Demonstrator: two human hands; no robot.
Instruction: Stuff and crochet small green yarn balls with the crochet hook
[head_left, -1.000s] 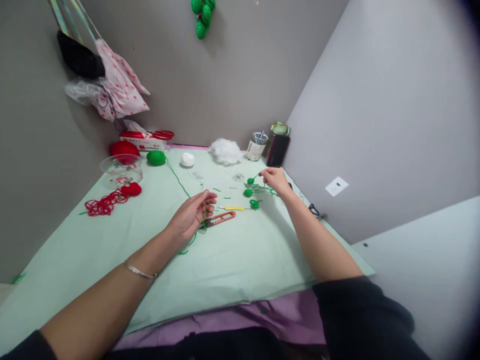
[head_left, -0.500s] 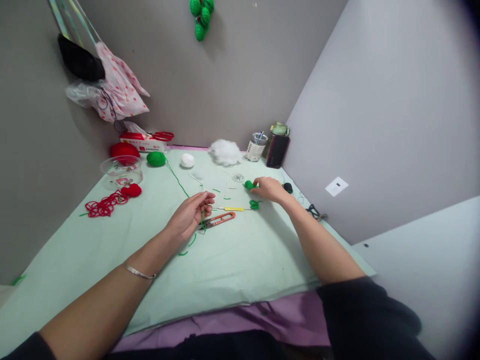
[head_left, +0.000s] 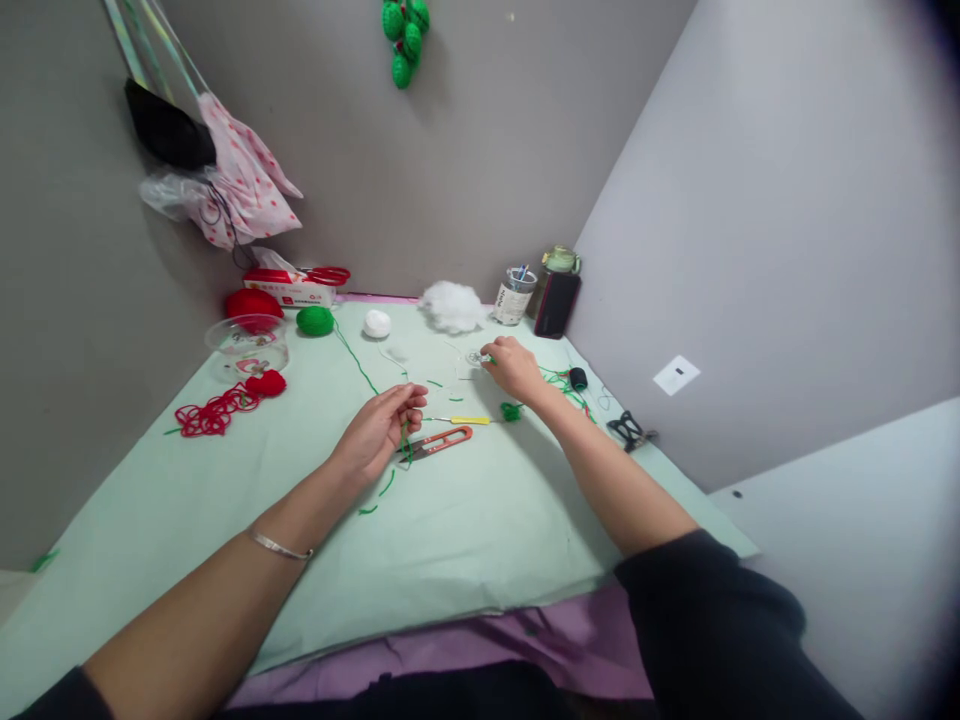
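Observation:
My left hand rests palm up on the table with curled fingers, green yarn hanging from it. Just beside it lie orange-handled thread snips and a yellow-handled crochet hook. Bent down by a small clear round case, my right hand has its fingertips pinched together. A bit of green shows at those fingertips; the hand covers most of it. A small green crocheted piece lies below the right wrist. Short green yarn scraps are scattered about.
Along the back stand a green yarn ball, a white ball, fluffy stuffing, a pen jar and a dark phone-like slab. Red yarn lies left. Black thread and a black clip sit right.
My right hand has moved left and slightly back, from the green crocheted piece it was touching towards the clear case. That piece no longer shows where it lay. My left hand stays put.

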